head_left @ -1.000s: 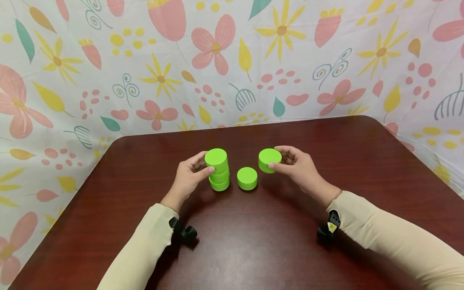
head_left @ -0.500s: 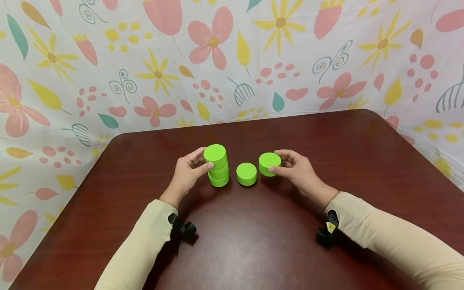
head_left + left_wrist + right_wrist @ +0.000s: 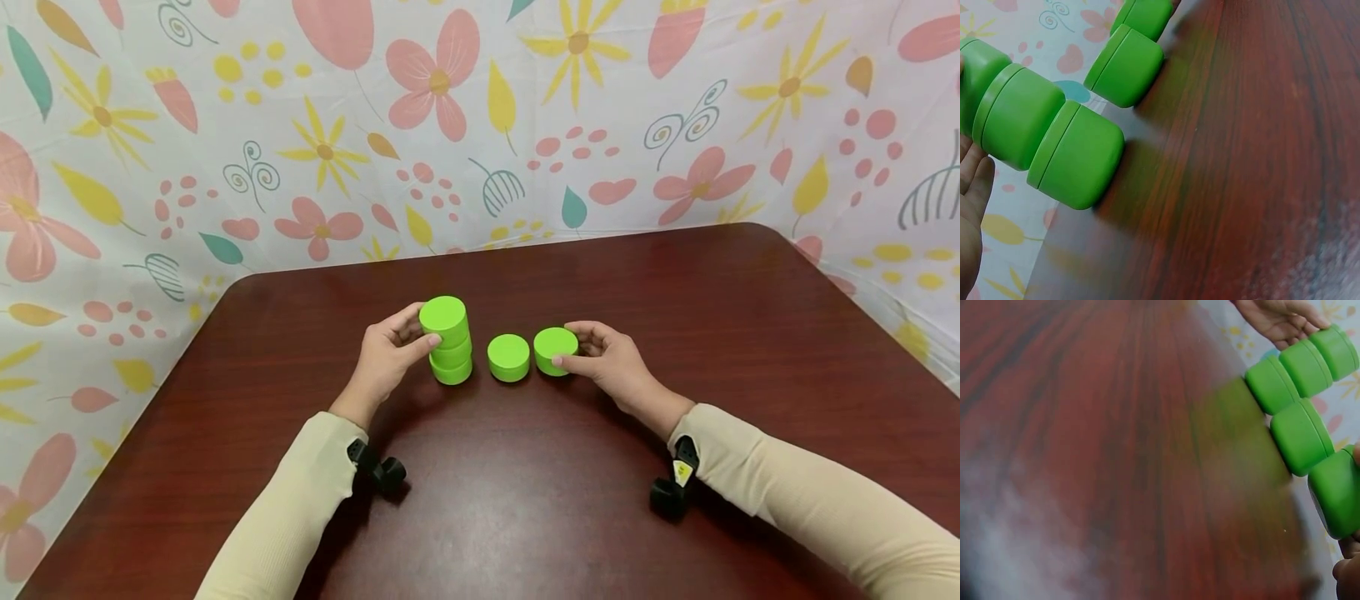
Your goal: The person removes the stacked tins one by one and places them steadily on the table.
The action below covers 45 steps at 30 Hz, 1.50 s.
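Note:
In the head view, a stack of three lidded green round jars stands left of the table's middle. My left hand point(image 3: 382, 362) grips the top jar point(image 3: 443, 317) between thumb and fingers; the middle jar point(image 3: 1022, 119) and bottom jar point(image 3: 1079, 156) sit beneath it. A single green jar point(image 3: 508, 358) rests on the table just right of the stack. Beside that, my right hand point(image 3: 618, 367) holds another green jar point(image 3: 556, 348) by its right side, thumb in front. Whether this jar's base touches the table I cannot tell.
The dark red-brown wooden table point(image 3: 495, 500) has a glossy surface. A floral-printed cloth point(image 3: 480, 125) hangs behind its far edge. Black wrist-worn cameras point(image 3: 388, 473) hang close over the tabletop beneath both sleeves.
My right hand has lowered its jar toward the table, beside the single jar. The left hand keeps its grip on the stack's top jar. The head view has shifted slightly.

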Each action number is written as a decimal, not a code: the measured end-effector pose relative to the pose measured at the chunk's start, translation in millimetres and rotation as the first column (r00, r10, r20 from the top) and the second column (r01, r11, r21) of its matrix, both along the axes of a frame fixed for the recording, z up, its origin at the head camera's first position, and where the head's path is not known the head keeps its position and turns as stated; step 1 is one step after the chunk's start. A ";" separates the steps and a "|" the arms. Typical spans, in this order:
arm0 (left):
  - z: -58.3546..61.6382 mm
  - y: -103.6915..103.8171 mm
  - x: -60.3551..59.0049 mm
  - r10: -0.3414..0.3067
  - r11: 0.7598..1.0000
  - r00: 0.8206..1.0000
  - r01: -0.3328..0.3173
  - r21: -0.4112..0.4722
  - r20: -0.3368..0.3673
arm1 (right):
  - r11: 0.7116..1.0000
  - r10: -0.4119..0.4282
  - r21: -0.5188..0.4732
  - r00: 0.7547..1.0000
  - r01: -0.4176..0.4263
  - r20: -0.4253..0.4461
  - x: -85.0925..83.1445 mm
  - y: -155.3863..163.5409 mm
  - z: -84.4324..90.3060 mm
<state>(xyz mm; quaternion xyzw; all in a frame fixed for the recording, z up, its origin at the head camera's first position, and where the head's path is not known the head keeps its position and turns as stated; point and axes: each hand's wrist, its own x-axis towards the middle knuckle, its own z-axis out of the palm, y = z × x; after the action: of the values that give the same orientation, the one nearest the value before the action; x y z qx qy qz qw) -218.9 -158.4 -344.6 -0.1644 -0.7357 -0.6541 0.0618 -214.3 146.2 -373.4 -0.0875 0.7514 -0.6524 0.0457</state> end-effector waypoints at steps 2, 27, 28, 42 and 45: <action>0.5 0.0 0.2 -0.002 1.000 1.000 0.002 0.005 0.001 | 1.000 0.000 0.004 1.000 0.000 0.007 0.3 0.0 -1.1; -1.0 0.5 0.2 -0.021 1.000 1.000 0.021 0.020 -0.004 | 0.998 -0.039 0.051 0.999 0.039 0.012 2.2 0.0 -8.7; -0.9 0.5 0.2 -0.019 1.000 1.000 0.020 0.018 -0.004 | 0.997 -0.040 0.061 0.999 0.040 0.011 2.6 0.2 -8.3; -2.8 1.6 -0.4 -0.008 1.000 1.000 0.008 0.000 -0.012 | 0.992 -0.045 0.114 0.999 0.044 0.007 6.9 0.8 -6.5; -3.2 1.8 -0.2 -0.003 1.000 1.000 0.003 0.013 -0.011 | 0.994 -0.036 0.102 0.999 0.033 0.021 7.5 0.7 -6.1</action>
<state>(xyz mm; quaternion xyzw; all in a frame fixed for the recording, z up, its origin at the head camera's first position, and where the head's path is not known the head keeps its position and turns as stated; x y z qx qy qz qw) -219.1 -156.6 -347.9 -0.1686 -0.7310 -0.6579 0.0661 -206.8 147.0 -379.6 -0.0647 0.7845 -0.6149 0.0474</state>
